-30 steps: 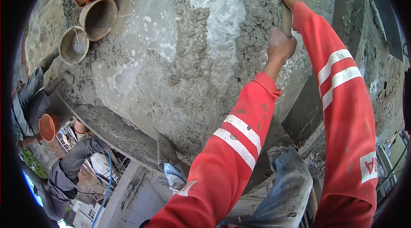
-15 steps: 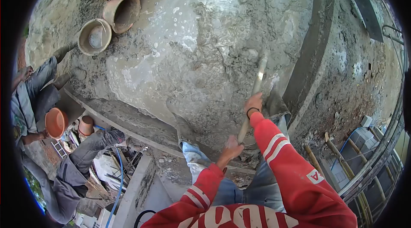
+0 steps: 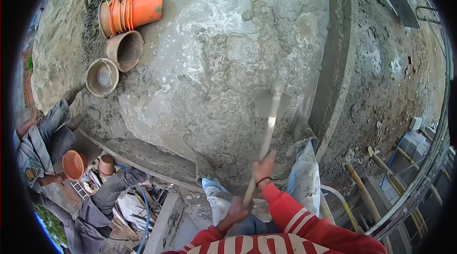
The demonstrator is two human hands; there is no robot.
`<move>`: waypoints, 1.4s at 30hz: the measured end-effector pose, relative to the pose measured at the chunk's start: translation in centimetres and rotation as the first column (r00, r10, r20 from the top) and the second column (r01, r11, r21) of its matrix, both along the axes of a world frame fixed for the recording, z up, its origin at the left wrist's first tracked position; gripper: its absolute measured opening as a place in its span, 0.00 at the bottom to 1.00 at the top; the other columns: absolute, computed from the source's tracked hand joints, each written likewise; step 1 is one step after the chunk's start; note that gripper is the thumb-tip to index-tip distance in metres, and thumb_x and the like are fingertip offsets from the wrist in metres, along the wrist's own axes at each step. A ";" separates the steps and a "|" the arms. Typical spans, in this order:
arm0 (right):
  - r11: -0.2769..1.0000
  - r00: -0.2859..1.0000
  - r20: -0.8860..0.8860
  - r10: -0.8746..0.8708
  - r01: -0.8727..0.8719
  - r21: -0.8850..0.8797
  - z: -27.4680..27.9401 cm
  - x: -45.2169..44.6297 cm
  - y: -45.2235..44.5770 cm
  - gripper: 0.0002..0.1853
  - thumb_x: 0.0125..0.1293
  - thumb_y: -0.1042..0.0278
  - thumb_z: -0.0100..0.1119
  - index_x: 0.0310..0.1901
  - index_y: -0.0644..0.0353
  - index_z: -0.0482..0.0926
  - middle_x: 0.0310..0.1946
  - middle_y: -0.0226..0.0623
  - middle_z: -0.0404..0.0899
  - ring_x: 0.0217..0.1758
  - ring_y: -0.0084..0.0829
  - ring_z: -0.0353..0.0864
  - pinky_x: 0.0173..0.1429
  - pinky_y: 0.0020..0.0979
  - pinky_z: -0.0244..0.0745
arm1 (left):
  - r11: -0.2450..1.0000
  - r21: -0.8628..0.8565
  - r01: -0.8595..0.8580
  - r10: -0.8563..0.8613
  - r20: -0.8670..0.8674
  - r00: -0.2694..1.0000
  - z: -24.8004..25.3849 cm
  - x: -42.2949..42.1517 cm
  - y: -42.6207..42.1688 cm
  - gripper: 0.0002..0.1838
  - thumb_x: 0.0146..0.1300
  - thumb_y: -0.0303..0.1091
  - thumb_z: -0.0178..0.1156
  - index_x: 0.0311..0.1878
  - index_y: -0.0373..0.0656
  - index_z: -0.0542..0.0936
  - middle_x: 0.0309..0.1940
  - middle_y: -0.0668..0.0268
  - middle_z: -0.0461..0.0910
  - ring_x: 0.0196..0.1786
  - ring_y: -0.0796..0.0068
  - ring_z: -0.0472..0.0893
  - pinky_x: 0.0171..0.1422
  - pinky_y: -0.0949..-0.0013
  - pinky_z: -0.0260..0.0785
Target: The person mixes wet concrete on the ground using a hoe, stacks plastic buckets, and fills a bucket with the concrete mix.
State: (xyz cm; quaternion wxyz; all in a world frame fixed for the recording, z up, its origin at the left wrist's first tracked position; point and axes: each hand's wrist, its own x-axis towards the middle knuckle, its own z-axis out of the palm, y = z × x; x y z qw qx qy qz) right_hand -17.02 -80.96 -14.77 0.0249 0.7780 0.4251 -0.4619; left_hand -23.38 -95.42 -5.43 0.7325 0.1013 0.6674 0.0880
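Note:
A hoe with a pale wooden handle slants up and away from my body. Near the handle's lower end my left hand is closed around the wood. Higher up, my right hand, with a dark band at the wrist, also grips it. The hoe's wide grey blade shows at the far end, over or against the wet cement mix; whether it touches cannot be told. My legs stand in the mix, one on either side of the handle.
Stacked orange buckets and two dirty buckets lie at the upper left. A low concrete edge runs along the right. Two people are at the left, one holding an orange bucket. Bamboo poles stand at the lower right.
Both hands have drawn closer to my body, moving down and left in view with the handle. The hoe's blade, hidden in the mix before, now shows. The view has tilted, shifting the buckets lower.

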 end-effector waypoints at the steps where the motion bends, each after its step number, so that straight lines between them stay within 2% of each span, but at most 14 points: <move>1: 0.993 0.998 -0.023 0.052 -0.049 0.108 -2.0 0.6 5.3 0.36 0.49 0.69 0.67 0.58 0.68 0.58 0.37 0.60 0.78 0.47 0.62 0.77 0.50 0.49 0.71 | 0.985 0.085 -0.153 0.148 0.065 0.987 -2.7 1.1 5.0 0.11 0.53 0.33 0.61 0.37 0.36 0.77 0.22 0.57 0.77 0.25 0.60 0.77 0.31 0.61 0.68; 3: 0.940 0.986 -0.079 0.144 -0.111 0.323 -3.5 0.4 17.9 0.33 0.49 0.69 0.67 0.54 0.68 0.59 0.32 0.60 0.79 0.39 0.63 0.79 0.44 0.50 0.73 | 0.822 0.148 -0.550 0.492 0.302 0.817 -9.9 4.3 13.9 0.05 0.55 0.26 0.57 0.32 0.39 0.71 0.17 0.69 0.69 0.15 0.81 0.68 0.17 0.71 0.58; 6: 0.864 0.936 0.107 0.335 -0.350 0.363 -9.9 0.1 35.6 0.27 0.55 0.67 0.61 0.52 0.65 0.58 0.37 0.66 0.78 0.43 0.64 0.78 0.50 0.53 0.73 | 0.612 0.036 -0.790 0.619 0.599 0.507 -18.6 6.5 34.1 0.03 0.56 0.21 0.53 0.30 0.40 0.70 0.15 0.71 0.65 0.13 0.79 0.64 0.17 0.73 0.58; 8: 0.830 0.880 0.294 0.372 -0.458 0.318 -13.0 0.0 45.9 0.26 0.59 0.67 0.56 0.56 0.66 0.59 0.46 0.63 0.78 0.51 0.60 0.79 0.54 0.52 0.73 | 0.550 0.275 -0.789 0.485 0.663 0.570 -24.3 8.0 45.4 0.06 0.61 0.27 0.50 0.36 0.34 0.74 0.23 0.63 0.76 0.20 0.76 0.74 0.22 0.70 0.67; 11: 0.828 0.854 0.382 0.353 -0.475 0.297 -18.8 2.5 54.6 0.27 0.61 0.63 0.56 0.59 0.68 0.64 0.52 0.58 0.77 0.56 0.54 0.77 0.61 0.46 0.72 | 0.627 0.232 -0.743 0.601 0.463 0.651 -26.3 11.1 54.0 0.23 0.63 0.35 0.56 0.54 0.28 0.66 0.40 0.52 0.78 0.34 0.65 0.83 0.33 0.62 0.79; 16: 0.860 0.817 0.373 0.441 -0.503 0.085 -20.6 3.9 47.2 0.28 0.59 0.65 0.60 0.59 0.69 0.66 0.54 0.57 0.76 0.58 0.53 0.77 0.63 0.45 0.72 | 0.601 0.017 -0.799 0.702 0.466 0.538 -26.1 13.2 46.8 0.25 0.64 0.34 0.55 0.57 0.28 0.61 0.39 0.52 0.77 0.32 0.64 0.82 0.29 0.63 0.77; 23: 0.956 0.928 0.238 0.288 -0.294 -0.014 -17.4 3.2 23.9 0.29 0.49 0.69 0.68 0.51 0.70 0.67 0.47 0.61 0.78 0.55 0.56 0.77 0.59 0.45 0.74 | 0.621 -0.196 -0.759 0.747 0.443 0.496 -21.1 9.3 22.9 0.05 0.63 0.25 0.50 0.30 0.37 0.71 0.18 0.69 0.68 0.16 0.79 0.67 0.18 0.71 0.59; 29: 0.977 0.970 0.144 0.195 -0.179 -0.114 -11.7 0.7 -0.5 0.27 0.48 0.71 0.69 0.50 0.69 0.71 0.43 0.61 0.79 0.51 0.57 0.78 0.55 0.45 0.75 | 0.641 -0.454 -0.619 0.748 0.190 0.636 -10.2 3.0 2.3 0.08 0.59 0.30 0.58 0.36 0.42 0.68 0.17 0.70 0.64 0.16 0.78 0.67 0.18 0.71 0.60; 31: 0.983 0.982 0.071 0.176 -0.171 -0.069 -8.1 1.1 -7.7 0.21 0.51 0.67 0.63 0.41 0.74 0.70 0.34 0.60 0.79 0.40 0.56 0.81 0.44 0.46 0.76 | 0.677 -0.280 -0.680 0.736 0.264 0.624 -6.3 2.2 -6.2 0.09 0.59 0.33 0.59 0.38 0.41 0.72 0.17 0.70 0.65 0.16 0.78 0.67 0.19 0.71 0.59; 33: 0.966 0.996 -0.046 -0.070 0.056 -0.253 -4.8 1.0 -13.2 0.13 0.57 0.70 0.61 0.36 0.71 0.71 0.22 0.46 0.75 0.20 0.38 0.77 0.24 0.38 0.71 | 0.963 -0.002 -0.268 0.267 0.086 0.960 -3.6 1.1 -11.2 0.13 0.56 0.34 0.60 0.42 0.36 0.76 0.19 0.62 0.74 0.19 0.66 0.74 0.24 0.64 0.66; 34: 0.897 0.945 -0.114 -0.307 0.248 -0.365 -1.4 -0.5 -13.5 0.10 0.59 0.72 0.59 0.34 0.69 0.71 0.18 0.40 0.72 0.16 0.31 0.74 0.18 0.34 0.68 | 0.956 -0.007 -0.292 0.292 0.061 0.954 -2.2 -0.6 -11.6 0.13 0.56 0.34 0.60 0.42 0.36 0.76 0.19 0.62 0.74 0.19 0.66 0.74 0.24 0.64 0.66; 36: 0.895 0.931 -0.138 -0.338 0.272 -0.354 1.9 -3.5 -14.2 0.11 0.60 0.75 0.58 0.40 0.66 0.67 0.18 0.37 0.71 0.14 0.28 0.71 0.16 0.32 0.67 | 0.999 -0.002 -0.036 0.036 0.015 0.999 2.1 -3.0 -11.7 0.19 0.53 0.36 0.61 0.46 0.33 0.77 0.26 0.49 0.80 0.28 0.53 0.80 0.33 0.57 0.71; 40: 0.907 0.791 -0.457 -0.407 0.288 -0.309 2.4 -9.0 -6.4 0.15 0.62 0.77 0.56 0.47 0.62 0.62 0.18 0.33 0.69 0.13 0.25 0.70 0.15 0.30 0.68 | 0.978 0.194 -0.070 0.119 -0.253 0.960 -1.2 -5.5 -6.6 0.20 0.50 0.37 0.62 0.44 0.33 0.78 0.31 0.42 0.79 0.37 0.41 0.80 0.42 0.51 0.72; 42: 0.988 0.839 -0.524 -0.146 0.098 -0.118 -2.4 -12.6 1.9 0.13 0.61 0.75 0.58 0.43 0.65 0.66 0.21 0.35 0.74 0.15 0.26 0.74 0.17 0.30 0.70 | 0.919 0.381 -0.105 0.244 -0.338 0.909 -7.1 -7.8 0.0 0.20 0.49 0.35 0.62 0.44 0.32 0.77 0.32 0.40 0.79 0.38 0.37 0.78 0.44 0.50 0.71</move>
